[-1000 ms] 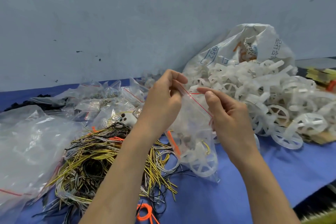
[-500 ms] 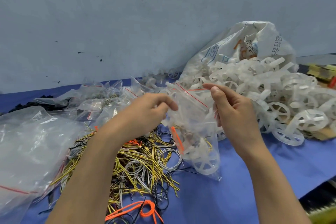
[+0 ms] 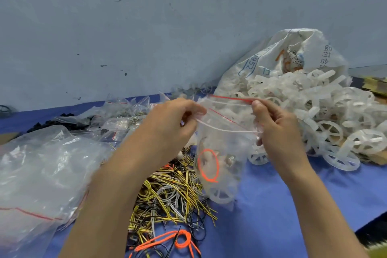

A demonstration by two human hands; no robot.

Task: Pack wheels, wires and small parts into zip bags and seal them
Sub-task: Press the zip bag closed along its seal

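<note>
A clear zip bag (image 3: 225, 142) with a red strip along its top hangs between my hands above the blue table. My left hand (image 3: 169, 125) pinches the left end of its mouth and my right hand (image 3: 276, 130) pinches the right end, so the mouth is stretched wide between them. Inside the bag lie a white spoked wheel, an orange loop and small metal parts. Below it sprawls a tangle of yellow, white and black wires (image 3: 171, 197). A heap of white wheels (image 3: 326, 119) lies at the right.
A printed white sack (image 3: 293, 56) lies behind the wheel heap. A pile of clear bags (image 3: 37, 176) covers the left of the table, filled small zip bags (image 3: 119, 117) lie behind it, and an orange cord (image 3: 167, 243) lies near the front edge. A grey wall stands close behind.
Both hands have pulled apart along the bag's top, stretching its mouth out wide. The bag has turned, so the orange loop inside now faces me. The view has tilted up slightly.
</note>
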